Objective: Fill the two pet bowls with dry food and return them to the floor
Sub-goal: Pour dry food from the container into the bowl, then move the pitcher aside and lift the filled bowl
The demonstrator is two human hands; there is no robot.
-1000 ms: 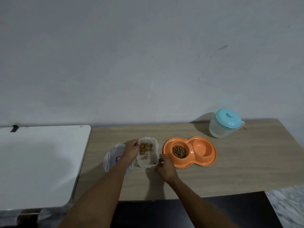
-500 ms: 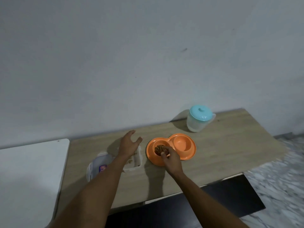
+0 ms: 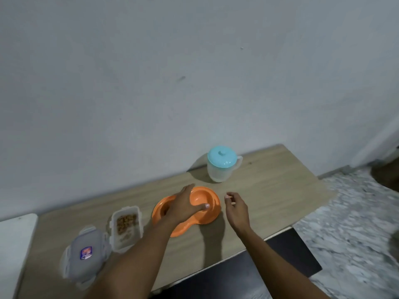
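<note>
An orange double pet bowl (image 3: pixel 208 215) sits on the wooden table (image 3: pixel 269 201). My left hand (image 3: pixel 183 206) lies across its middle, fingers over the far rim and thumb inside the empty right bowl, gripping it. The hand hides most of the left bowl, and only a dark bit of dry food shows there. My right hand (image 3: pixel 235 208) hovers just right of the bowl, fingers apart, holding nothing. A clear food container (image 3: pixel 138 231) with some dry food stands left of the bowl.
The container's lid (image 3: pixel 84 251) lies at the table's near left. A clear jug with a blue lid (image 3: pixel 222 167) stands at the back by the wall. A white surface (image 3: pixel 13 244) adjoins the table on the left. Speckled floor (image 3: pixel 356 223) lies to the right.
My left hand left the food container and moved right onto the orange bowl. My right hand came off the left bowl and moved to the bowl's right side. The view swung right.
</note>
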